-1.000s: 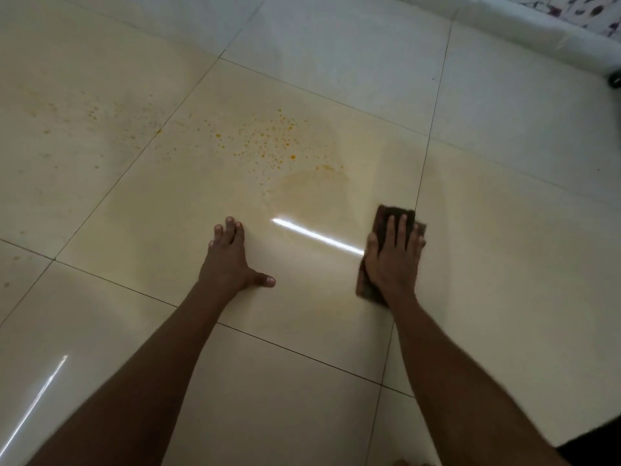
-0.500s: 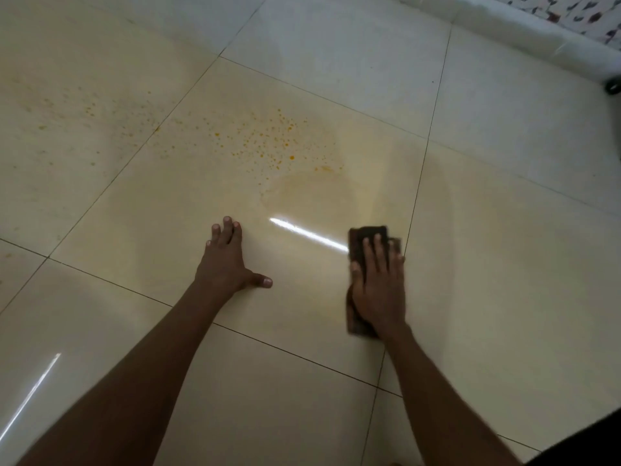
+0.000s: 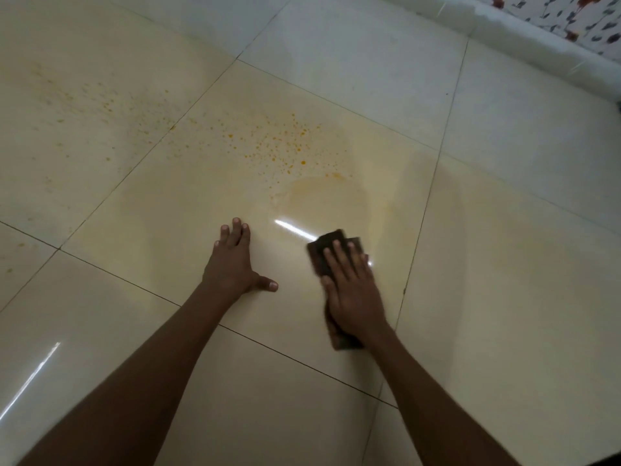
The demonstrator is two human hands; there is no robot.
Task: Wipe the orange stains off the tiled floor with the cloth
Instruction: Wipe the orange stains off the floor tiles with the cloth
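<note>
A view from above looks down at a glossy cream tiled floor [image 3: 504,297] divided by thin dark grout lines, with two bare forearms reaching forward from the bottom edge. The right hand [image 3: 353,294] lies flat on a dark brown folded cloth [image 3: 331,242], pressing it against the floor; its fingers [image 3: 339,260] are straight and close together, and the cloth shows beyond the fingertips and again under the wrist. The cloth is slightly blurred. Just beyond the cloth sits a pale orange smeared patch [image 3: 322,200], and beyond that patch a scatter of small orange droplets [image 3: 279,146] dots the same tile. Fainter orange specks [image 3: 107,105] spread over the tile further left of the patch. The left hand [image 3: 232,267] rests palm down on the bare floor to the left of the cloth, apart from it, fingers straight and near each other, thumb stretched out sideways toward the cloth. A bright streak of reflected light [image 3: 292,228] lies between the left hand's fingertips and the cloth. Far beyond the cloth, at the upper right corner, a white skirting edge [image 3: 537,45] meets a wall with a floral pattern [image 3: 578,15].
</note>
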